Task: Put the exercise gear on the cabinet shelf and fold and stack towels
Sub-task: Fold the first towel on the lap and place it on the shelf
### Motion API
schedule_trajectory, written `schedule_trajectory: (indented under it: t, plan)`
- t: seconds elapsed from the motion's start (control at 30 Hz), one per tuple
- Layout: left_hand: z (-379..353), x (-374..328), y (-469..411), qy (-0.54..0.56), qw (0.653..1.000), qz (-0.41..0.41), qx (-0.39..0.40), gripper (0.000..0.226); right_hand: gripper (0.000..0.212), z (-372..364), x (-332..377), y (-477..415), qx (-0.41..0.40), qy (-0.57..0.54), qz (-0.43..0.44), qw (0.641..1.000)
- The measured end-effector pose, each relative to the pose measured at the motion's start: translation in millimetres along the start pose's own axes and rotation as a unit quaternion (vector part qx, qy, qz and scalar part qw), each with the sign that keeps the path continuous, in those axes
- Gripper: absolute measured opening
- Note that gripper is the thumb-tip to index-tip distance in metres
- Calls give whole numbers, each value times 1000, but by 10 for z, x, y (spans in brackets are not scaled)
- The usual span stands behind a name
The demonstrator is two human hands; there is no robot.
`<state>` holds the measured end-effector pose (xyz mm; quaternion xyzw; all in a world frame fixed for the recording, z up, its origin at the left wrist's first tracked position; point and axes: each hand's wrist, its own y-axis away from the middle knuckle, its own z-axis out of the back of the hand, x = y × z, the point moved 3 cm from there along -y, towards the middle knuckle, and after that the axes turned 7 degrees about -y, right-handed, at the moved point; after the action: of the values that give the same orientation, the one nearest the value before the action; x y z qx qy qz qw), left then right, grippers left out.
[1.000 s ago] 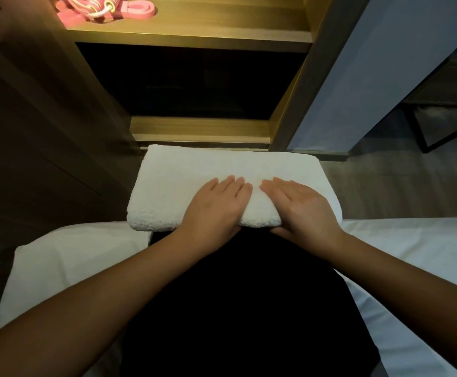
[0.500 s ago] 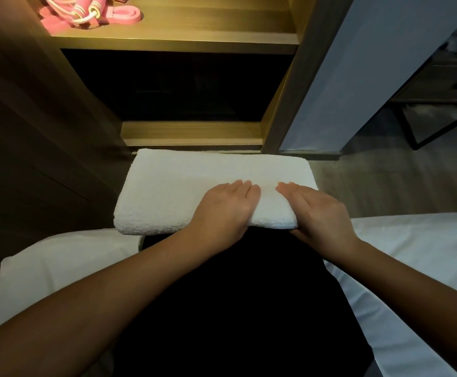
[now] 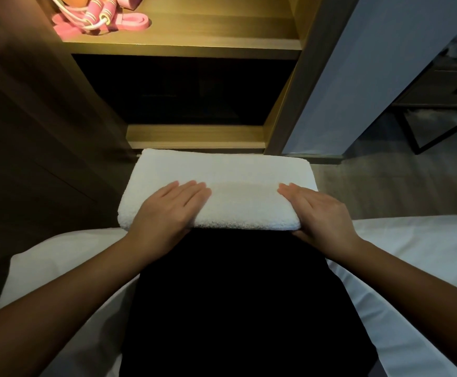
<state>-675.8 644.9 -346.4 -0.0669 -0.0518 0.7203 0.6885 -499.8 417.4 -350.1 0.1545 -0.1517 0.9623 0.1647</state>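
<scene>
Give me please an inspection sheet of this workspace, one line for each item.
Surface: white bed sheet, dark lap in the middle.
Job's things: folded white towel at the lap's far end; pink exercise gear on the lit cabinet shelf.
Clutter: nothing seen.
Hands: left hand flat on towel, thumb hidden; right hand fingers on top, thumb under its near edge.
Cables: nothing seen.
Surroundings: floor, dark-framed furniture at right.
</scene>
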Motion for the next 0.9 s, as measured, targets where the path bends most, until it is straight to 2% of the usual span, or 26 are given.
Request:
schedule_trajectory:
  t: [0.13, 0.2, 0.3, 0.4, 0.47, 0.57, 0.63, 0.67, 0.7, 0.73, 0.8, 0.83, 0.87, 0.9]
  plan:
    - [-28, 97, 122, -32, 999, 2, -12, 55, 66, -19, 0, -23, 5, 1, -5, 1000]
    - [26, 218, 204, -43, 998, 17, -40, 48, 67, -23, -13, -29, 15, 8, -6, 1000]
    - [59, 286, 265, -38, 996, 22, -79, 50, 67, -29, -21, -39, 21, 23, 1, 1000]
    - [-58, 350, 374, -38, 997, 24, -63, 56, 68, -31, -29, -23, 21, 20, -7, 1000]
    - [-131, 518, 551, -31, 997, 67, -26, 66, 69, -31, -20, -1, 28, 4, -22, 999]
    - [-164, 661, 810, 61, 979, 197, 9, 90, 72, -51, -5, 25, 67, -30, -56, 996]
    - [-164, 601, 850, 194, 951, 240, -24, 85, 65, -50, -14, 42, 67, -111, -112, 985]
    - [-163, 594, 835, 283, 917, 278, -43, 79, 59, -38, -36, 50, 46, -179, -162, 969]
    - [-170, 622, 808, 372, 862, 338, -59, 73, 54, -26, -91, 63, 13, -247, -225, 943]
    - [-177, 660, 775, 454, 787, 413, -62, 64, 53, -17, -163, 84, -18, -307, -299, 903]
    - [-211, 724, 718, 565, 621, 543, -8, 39, 51, -35, -299, 150, -22, -425, -452, 784]
    - [-221, 733, 704, 598, 556, 576, 37, 32, 49, -45, -324, 199, -1, -478, -506, 718]
    - [-220, 740, 695, 615, 520, 586, 85, 40, 48, -39, -331, 240, 20, -507, -535, 675]
    - [-220, 751, 681, 624, 508, 582, 122, 53, 48, -22, -342, 269, 37, -514, -549, 658]
